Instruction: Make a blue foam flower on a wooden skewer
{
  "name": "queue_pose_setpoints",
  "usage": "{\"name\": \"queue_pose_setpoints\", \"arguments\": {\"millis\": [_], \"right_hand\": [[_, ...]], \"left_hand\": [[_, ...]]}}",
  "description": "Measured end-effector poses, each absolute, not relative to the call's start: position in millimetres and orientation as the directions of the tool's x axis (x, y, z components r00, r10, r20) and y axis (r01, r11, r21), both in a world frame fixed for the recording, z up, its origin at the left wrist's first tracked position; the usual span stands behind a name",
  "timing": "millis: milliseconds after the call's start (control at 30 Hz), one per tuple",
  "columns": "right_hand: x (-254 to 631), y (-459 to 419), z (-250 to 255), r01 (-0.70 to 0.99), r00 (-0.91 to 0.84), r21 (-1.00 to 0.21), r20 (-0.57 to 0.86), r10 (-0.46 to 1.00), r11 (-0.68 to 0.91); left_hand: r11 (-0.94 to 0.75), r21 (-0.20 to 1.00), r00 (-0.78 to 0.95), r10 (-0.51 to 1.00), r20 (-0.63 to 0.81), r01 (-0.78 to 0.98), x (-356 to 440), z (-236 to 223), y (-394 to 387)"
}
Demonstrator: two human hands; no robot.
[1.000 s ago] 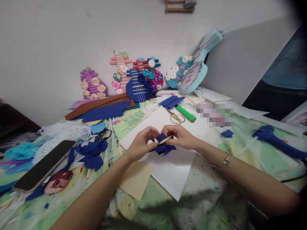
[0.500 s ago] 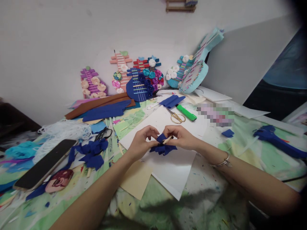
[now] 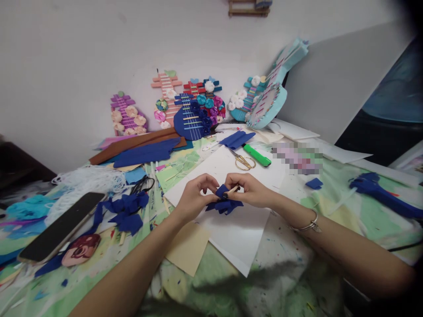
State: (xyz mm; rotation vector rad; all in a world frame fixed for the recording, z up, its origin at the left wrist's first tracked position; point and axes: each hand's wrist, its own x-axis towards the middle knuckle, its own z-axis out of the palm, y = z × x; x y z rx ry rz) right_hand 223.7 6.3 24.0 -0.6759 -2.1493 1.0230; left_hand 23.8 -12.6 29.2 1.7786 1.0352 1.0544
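Over the white paper (image 3: 238,251), a dark blue crepe paper flower (image 3: 226,205) with pointed petals is held between my two hands. My left hand (image 3: 197,196) pinches its left side with thumb and fingers. From the other side, my right hand (image 3: 249,190) grips a thin pale wooden stick (image 3: 233,190) together with the top of the blue paper. The flower's centre is partly covered by my fingers. Just beyond the hands lie gold-handled scissors (image 3: 245,163) and a green box cutter (image 3: 257,155).
Decorated paper guitars (image 3: 190,119) lean on the wall at the back. Left lie a phone (image 3: 62,229), white cord (image 3: 84,185) and blue paper pieces (image 3: 128,209). A blue glue gun (image 3: 386,196) rests at right. Folded blue crepe paper (image 3: 237,139) sits behind the scissors.
The stick and the fingers on it have shifted very slightly to the right. Both hands keep their hold on the blue flower, otherwise almost still.
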Motion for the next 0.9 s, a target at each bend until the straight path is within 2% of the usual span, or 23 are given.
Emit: {"name": "queue_pose_setpoints", "arguments": {"millis": [200, 367, 500, 733, 900], "right_hand": [[224.5, 5.5, 25.8, 0.201, -0.64, -0.758, 0.377, 0.67, 0.62], [225.5, 7.6, 25.2, 0.186, -0.678, -0.762, 0.357, 0.642, 0.621], [225.7, 9.2, 25.1, 0.239, -0.674, -0.718, 0.361, 0.645, 0.653], [225.1, 8.1, 25.5, 0.279, -0.643, -0.674, 0.398, 0.654, 0.684], [225.5, 7.1, 26.4, 0.303, -0.631, -0.65, 0.411, 0.658, 0.697]], "left_hand": [[-0.375, 0.892, 0.32, 0.902, 0.289, 0.251, 23.5, 30.6, -14.5], [-0.333, 0.917, 0.282, 0.922, 0.267, 0.22, 22.8, 27.4, -11.9], [-0.313, 0.924, 0.262, 0.931, 0.253, 0.219, 23.5, 26.1, -11.0], [-0.345, 0.898, 0.281, 0.921, 0.268, 0.274, 25.1, 28.9, -13.1], [-0.318, 0.924, 0.285, 0.924, 0.253, 0.211, 22.6, 27.1, -11.7]]}}
